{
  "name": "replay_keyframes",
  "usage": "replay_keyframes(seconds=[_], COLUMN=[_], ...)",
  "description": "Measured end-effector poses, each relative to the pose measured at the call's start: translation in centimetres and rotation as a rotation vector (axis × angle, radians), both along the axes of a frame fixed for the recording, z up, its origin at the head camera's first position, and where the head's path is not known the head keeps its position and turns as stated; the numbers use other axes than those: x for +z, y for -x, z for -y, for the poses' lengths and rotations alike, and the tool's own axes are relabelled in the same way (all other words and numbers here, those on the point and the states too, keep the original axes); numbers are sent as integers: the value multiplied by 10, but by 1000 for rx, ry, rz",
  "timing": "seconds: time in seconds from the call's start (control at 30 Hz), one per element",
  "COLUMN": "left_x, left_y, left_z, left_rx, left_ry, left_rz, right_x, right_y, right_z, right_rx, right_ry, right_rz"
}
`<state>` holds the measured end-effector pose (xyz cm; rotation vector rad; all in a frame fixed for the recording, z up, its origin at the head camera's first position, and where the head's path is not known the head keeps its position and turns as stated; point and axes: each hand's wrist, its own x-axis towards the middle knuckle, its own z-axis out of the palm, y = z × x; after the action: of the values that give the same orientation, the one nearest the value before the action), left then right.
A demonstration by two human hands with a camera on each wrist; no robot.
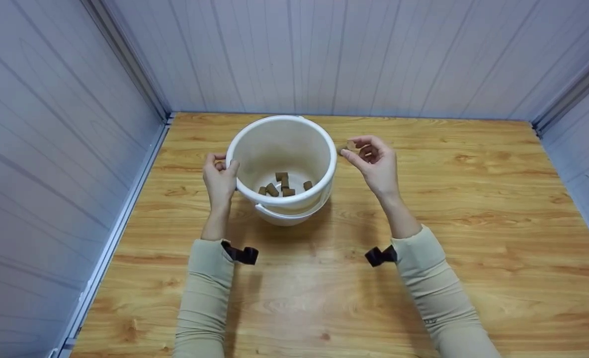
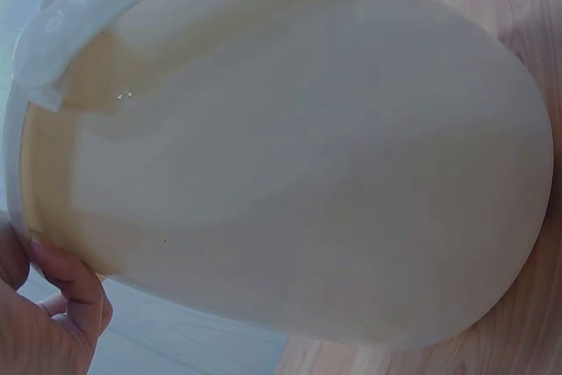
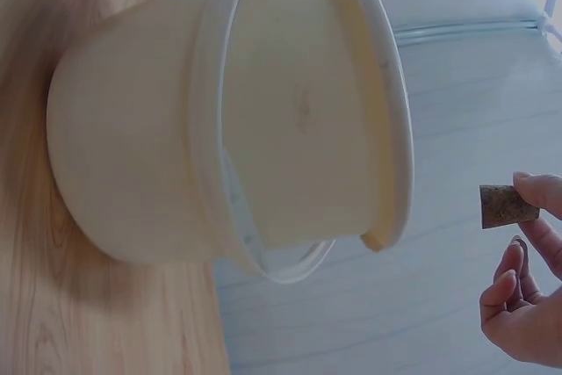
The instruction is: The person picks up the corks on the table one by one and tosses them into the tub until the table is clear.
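Note:
A white bucket (image 1: 330, 174) stands on the wood-grain surface, its thin handle hanging down the near side. Several brown corks (image 1: 272, 190) lie loose on its bottom. My left hand (image 1: 219, 181) grips the bucket's left rim, thumb over the inside edge. In the left wrist view the fingers of that hand (image 2: 66, 305) curl under the rim of the bucket (image 2: 307, 147). To the right of the bucket, my right hand (image 1: 381, 169) pinches one cork (image 1: 346, 147) between thumb and fingers. The right wrist view shows that cork (image 3: 507, 205) apart from the rim.
Pale panelled walls (image 1: 314, 59) enclose the wood-grain surface (image 1: 473, 199) at the back, left and right. Black wrist cameras (image 1: 244, 255) sit at both sleeve cuffs. The bucket handle (image 1: 289, 216) hangs toward me between the forearms.

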<state>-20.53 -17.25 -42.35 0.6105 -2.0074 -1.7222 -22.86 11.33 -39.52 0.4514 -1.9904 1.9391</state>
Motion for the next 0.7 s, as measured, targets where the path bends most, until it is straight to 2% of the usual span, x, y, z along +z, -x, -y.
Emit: replay_keyframes(seconds=[0.43,0.7], left_x=[0,-1], left_y=[0,-2], left_z=[0,0], left_rx=[7,-3], left_ry=[10,20], left_rz=[-33,-20], right_x=[5,3], right_y=[-2,0], right_z=[28,44], right_rx=[54,74], right_ry=[-26,-76], right_rz=[19,48])
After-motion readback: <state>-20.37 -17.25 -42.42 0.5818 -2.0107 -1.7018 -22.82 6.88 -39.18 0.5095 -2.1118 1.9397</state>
